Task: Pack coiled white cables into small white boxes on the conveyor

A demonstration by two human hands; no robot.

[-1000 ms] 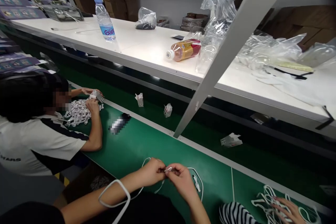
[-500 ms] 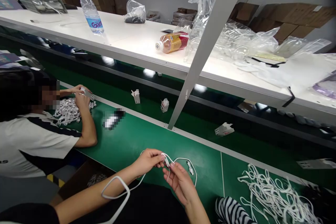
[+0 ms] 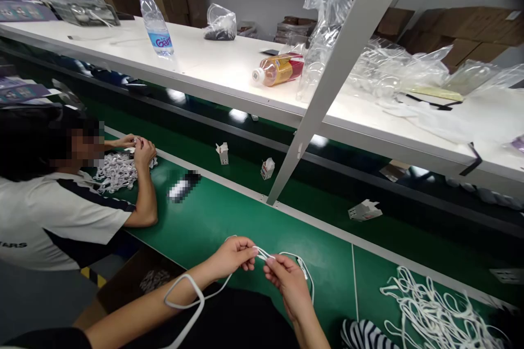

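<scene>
A white cable point(image 3: 263, 254) is stretched in a short double strand between my two hands, above the green bench. My left hand point(image 3: 236, 256) pinches one end of the strand between thumb and fingers. Close by on the right, my right hand point(image 3: 289, 279) grips the other end, its fingers curled. More of the cable loops onto the bench past my right hand, and a white cord hangs over my left forearm. To the right lies a tangled pile of white cables point(image 3: 440, 311).
A co-worker point(image 3: 61, 191) sits at the left beside a heap of small white parts point(image 3: 117, 172). Small white boxes point(image 3: 364, 210) stand along the green belt. A slanted post point(image 3: 327, 98) rises to a white shelf point(image 3: 204, 68) with a water bottle point(image 3: 158, 27) and a drink bottle point(image 3: 280, 69).
My hands have drawn slightly apart, and the cable between them is now straighter. The co-worker's hands have shifted. The whole view has moved a little.
</scene>
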